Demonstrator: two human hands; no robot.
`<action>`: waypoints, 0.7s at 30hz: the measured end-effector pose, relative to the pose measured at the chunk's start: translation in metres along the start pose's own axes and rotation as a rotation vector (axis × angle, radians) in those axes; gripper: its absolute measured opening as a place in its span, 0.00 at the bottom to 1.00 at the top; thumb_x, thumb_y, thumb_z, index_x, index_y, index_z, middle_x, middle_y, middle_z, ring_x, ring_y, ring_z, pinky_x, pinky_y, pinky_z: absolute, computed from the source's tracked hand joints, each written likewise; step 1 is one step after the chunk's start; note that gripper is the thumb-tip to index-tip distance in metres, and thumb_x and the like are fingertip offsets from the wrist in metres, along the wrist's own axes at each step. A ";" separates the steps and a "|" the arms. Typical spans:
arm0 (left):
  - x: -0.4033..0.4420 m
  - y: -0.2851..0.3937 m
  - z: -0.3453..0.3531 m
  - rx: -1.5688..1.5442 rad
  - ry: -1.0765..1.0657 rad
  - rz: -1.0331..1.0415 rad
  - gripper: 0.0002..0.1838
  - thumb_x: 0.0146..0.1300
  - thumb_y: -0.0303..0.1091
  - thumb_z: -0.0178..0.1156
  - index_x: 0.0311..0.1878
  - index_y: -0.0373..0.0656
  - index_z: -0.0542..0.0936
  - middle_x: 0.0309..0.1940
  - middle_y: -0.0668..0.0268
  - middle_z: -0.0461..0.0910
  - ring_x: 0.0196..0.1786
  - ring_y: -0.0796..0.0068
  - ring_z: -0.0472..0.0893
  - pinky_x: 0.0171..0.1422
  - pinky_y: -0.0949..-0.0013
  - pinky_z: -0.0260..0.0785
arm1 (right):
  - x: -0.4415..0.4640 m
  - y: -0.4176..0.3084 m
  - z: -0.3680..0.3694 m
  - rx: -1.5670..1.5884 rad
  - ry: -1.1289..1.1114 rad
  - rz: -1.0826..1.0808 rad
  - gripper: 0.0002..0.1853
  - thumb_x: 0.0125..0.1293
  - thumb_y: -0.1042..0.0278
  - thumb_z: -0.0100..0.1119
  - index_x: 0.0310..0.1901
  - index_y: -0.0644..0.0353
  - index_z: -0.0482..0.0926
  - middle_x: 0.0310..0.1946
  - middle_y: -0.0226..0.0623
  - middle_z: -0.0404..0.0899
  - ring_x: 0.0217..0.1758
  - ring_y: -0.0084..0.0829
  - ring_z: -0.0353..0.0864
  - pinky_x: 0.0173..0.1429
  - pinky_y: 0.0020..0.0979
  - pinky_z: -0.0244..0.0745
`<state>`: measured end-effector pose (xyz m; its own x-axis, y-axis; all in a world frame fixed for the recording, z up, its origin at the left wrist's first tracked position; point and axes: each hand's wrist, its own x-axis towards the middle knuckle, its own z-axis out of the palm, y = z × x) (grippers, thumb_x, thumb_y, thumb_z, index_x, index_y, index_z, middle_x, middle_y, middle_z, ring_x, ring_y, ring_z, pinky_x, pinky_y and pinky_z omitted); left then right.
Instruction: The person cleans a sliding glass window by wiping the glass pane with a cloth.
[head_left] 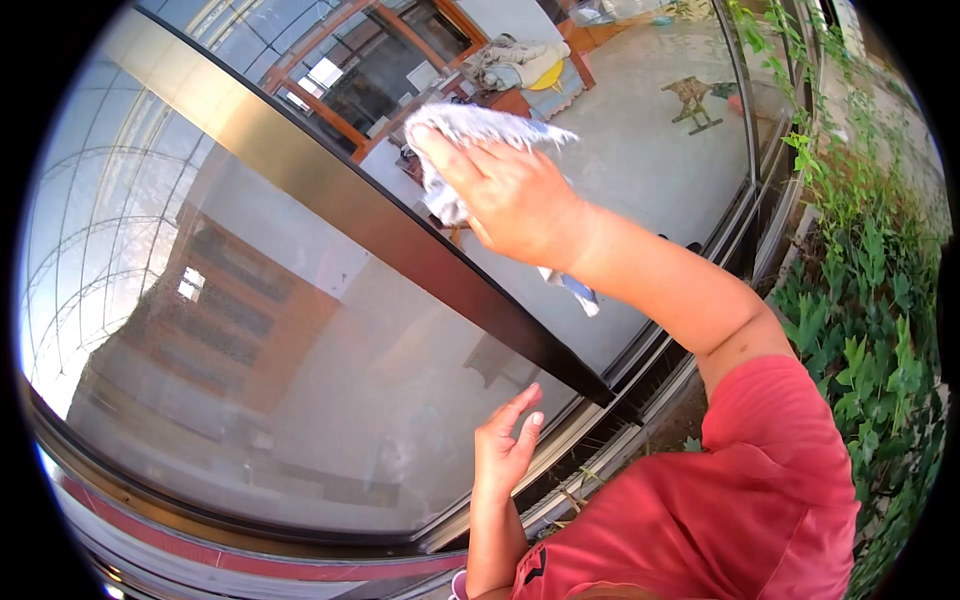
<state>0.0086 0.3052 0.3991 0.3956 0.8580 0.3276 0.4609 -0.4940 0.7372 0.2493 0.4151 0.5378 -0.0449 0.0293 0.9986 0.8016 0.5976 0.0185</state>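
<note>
1. The right hand (525, 200) holds a pale, frayed cloth (437, 125); its fingers are extended and close together over it, with the cloth bunched around and below them.
2. The cloth is in front of the upper glass pane (640, 165). One edge sticks out past the knuckles, and a bluish-white end hangs below the wrist. Whether the fingers press it firmly on the glass, I cannot tell.
3. The left hand (505, 445) holds nothing visible. Its fingers are partly open, with the thumb a little apart from them, near the foot of the dark metal post (350, 208).
4. That post runs diagonally, below and left of the right fingers, dividing the upper pane from the lower pane (250, 400), which carries reflections and lies left of the left fingers.
5. Beyond the right fingertips, through the glass, show wooden frames (345, 127) and a yellow item (548, 76); a small folding stool (690, 98) stands farther to their right.
6. Well right of both hands grow green leafy plants (860, 350), past the red sleeve (775, 430).
</note>
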 end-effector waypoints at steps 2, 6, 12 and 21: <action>-0.005 -0.004 0.001 0.040 -0.018 0.004 0.19 0.66 0.29 0.63 0.59 0.41 0.80 0.49 0.54 0.85 0.54 0.65 0.83 0.61 0.67 0.72 | -0.031 -0.004 -0.001 0.042 -0.043 -0.013 0.39 0.52 0.80 0.57 0.70 0.67 0.62 0.43 0.46 0.82 0.41 0.42 0.83 0.48 0.39 0.79; -0.015 -0.017 -0.006 0.001 -0.007 -0.054 0.19 0.66 0.29 0.63 0.59 0.42 0.80 0.49 0.55 0.85 0.54 0.65 0.84 0.61 0.67 0.72 | -0.072 -0.010 -0.009 -0.025 -0.248 0.015 0.39 0.52 0.81 0.56 0.71 0.66 0.62 0.41 0.45 0.83 0.36 0.44 0.82 0.43 0.39 0.78; -0.017 -0.022 -0.001 -0.029 0.007 -0.051 0.18 0.65 0.30 0.64 0.59 0.42 0.80 0.49 0.54 0.85 0.53 0.64 0.84 0.59 0.67 0.73 | 0.031 0.033 0.001 -0.049 0.016 0.005 0.40 0.52 0.82 0.55 0.71 0.61 0.60 0.45 0.46 0.81 0.43 0.46 0.81 0.49 0.42 0.76; -0.024 -0.033 -0.008 -0.024 0.000 -0.048 0.18 0.65 0.30 0.64 0.58 0.41 0.80 0.48 0.54 0.85 0.52 0.64 0.84 0.58 0.68 0.73 | -0.040 -0.012 0.017 0.103 -0.001 -0.166 0.39 0.52 0.78 0.58 0.71 0.59 0.64 0.41 0.40 0.83 0.39 0.42 0.82 0.47 0.42 0.77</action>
<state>-0.0224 0.3023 0.3712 0.3734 0.8807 0.2914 0.4606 -0.4486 0.7659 0.2311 0.4204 0.4972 -0.1717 -0.0755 0.9823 0.7180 0.6731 0.1772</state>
